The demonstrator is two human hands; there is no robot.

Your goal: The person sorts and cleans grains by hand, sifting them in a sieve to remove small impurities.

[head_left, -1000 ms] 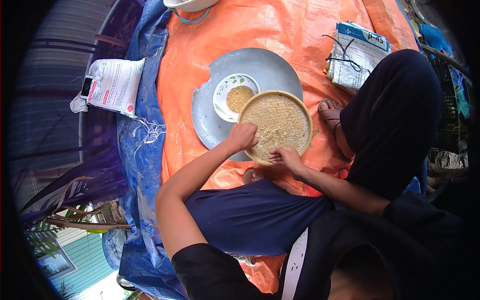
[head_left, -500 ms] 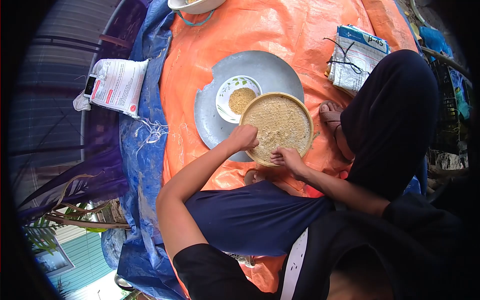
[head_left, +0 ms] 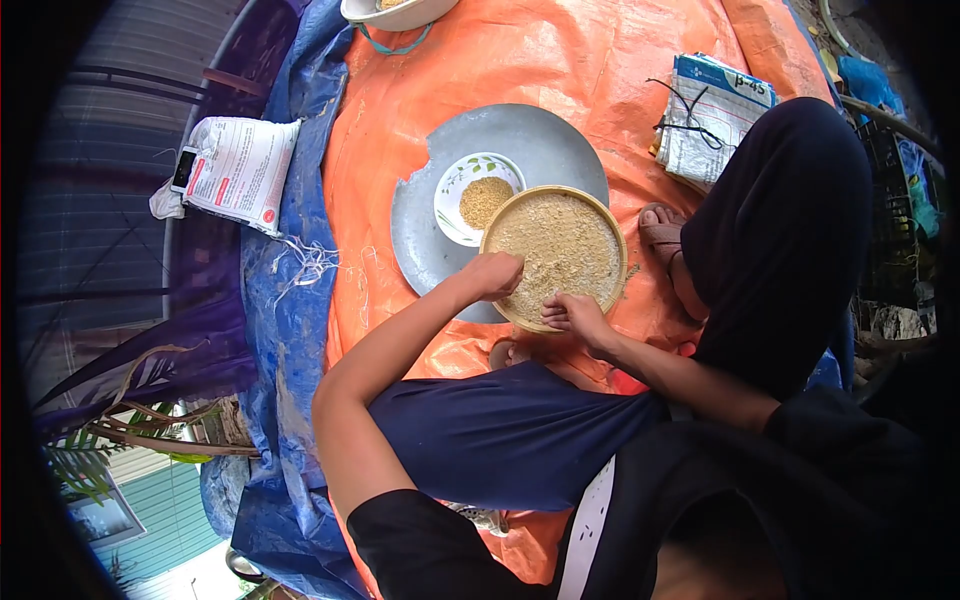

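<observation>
A round woven tray (head_left: 600,240) with a tan rim holds a layer of pale, husky grain. Over its left part is my left hand (head_left: 495,275), its fingers pinched closed near the grain; what they hold, if anything, is too small to see. My right hand (head_left: 577,316) lies at the tray's near edge, fingers curled together over the grain, their contents hidden. Touching the tray's far left side is a white bowl (head_left: 452,197) with a green leaf pattern, holding golden grain (head_left: 485,202). Both rest on a large round grey metal sheet (head_left: 550,135) with a ragged left edge.
An orange tarp (head_left: 380,120) covers the ground, with a blue tarp (head_left: 285,340) along the left. Folded sacks (head_left: 715,120) lie at the right beyond my sandalled foot (head_left: 665,230). A white printed sack (head_left: 240,170) sits left. Part of a white basin (head_left: 405,14) shows at the top.
My left hand has shifted slightly to the right over the tray, its fingers staying closed. The right hand looks almost unmoved. The whole view has shifted very slightly.
</observation>
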